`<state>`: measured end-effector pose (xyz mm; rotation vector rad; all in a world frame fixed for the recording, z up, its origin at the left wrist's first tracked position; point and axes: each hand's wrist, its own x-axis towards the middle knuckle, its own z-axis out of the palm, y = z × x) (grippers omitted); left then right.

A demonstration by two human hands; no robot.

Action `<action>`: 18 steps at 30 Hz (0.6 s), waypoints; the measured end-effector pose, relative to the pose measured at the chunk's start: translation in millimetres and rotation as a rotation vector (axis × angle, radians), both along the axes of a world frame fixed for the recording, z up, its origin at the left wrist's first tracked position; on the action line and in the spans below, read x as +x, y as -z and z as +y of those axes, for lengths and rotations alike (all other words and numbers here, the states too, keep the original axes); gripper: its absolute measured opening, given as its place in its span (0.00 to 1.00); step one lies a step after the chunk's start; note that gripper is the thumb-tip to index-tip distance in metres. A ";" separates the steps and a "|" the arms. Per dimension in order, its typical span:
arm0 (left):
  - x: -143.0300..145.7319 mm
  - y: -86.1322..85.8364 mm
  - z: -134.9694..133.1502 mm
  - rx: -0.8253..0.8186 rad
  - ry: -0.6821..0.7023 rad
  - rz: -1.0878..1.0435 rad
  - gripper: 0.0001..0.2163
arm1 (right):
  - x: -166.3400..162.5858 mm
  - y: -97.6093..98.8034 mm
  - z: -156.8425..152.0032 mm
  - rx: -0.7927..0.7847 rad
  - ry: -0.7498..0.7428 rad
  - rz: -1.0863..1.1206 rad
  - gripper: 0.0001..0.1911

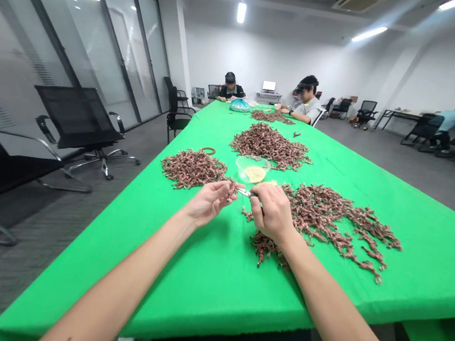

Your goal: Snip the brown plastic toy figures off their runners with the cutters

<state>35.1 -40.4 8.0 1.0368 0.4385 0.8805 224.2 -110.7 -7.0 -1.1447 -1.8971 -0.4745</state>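
Observation:
My left hand (210, 201) is closed in a pinch around a brown knobbly dried piece (231, 191). My right hand (272, 208) grips a small metal hand tool (243, 192) with a dark handle. The tool's bright tip points left and meets the piece at my left fingertips; its exact kind is hard to make out. Just beyond both hands stands a clear round plastic bowl (242, 164) with pale yellow bits (255, 174) in it. A heap of similar pieces (193, 169) lies left of my hands, and a looser heap (321, 209) spreads out at the right, partly behind my right wrist.
A green cloth (381, 187) covers the long table. Farther along are another heap (273, 145), a blue plastic bag (239, 105) and two seated people, one in grey (306, 109). Office chairs (81, 117) stand along the left side. Another person (451, 123) sits far right.

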 end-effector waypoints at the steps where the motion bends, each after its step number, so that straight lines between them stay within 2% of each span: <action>1: -0.3 -0.8 -1.0 -0.013 0.007 -0.012 0.21 | -0.1 -0.2 -0.4 0.011 0.006 -0.009 0.14; 10: 3.9 0.3 -6.5 -0.079 0.026 -0.039 0.18 | 0.0 -1.1 -2.5 0.044 0.053 -0.061 0.10; 18: 3.1 -0.9 -7.1 -0.092 0.041 -0.040 0.19 | 3.1 -0.9 -2.3 0.064 0.090 -0.112 0.09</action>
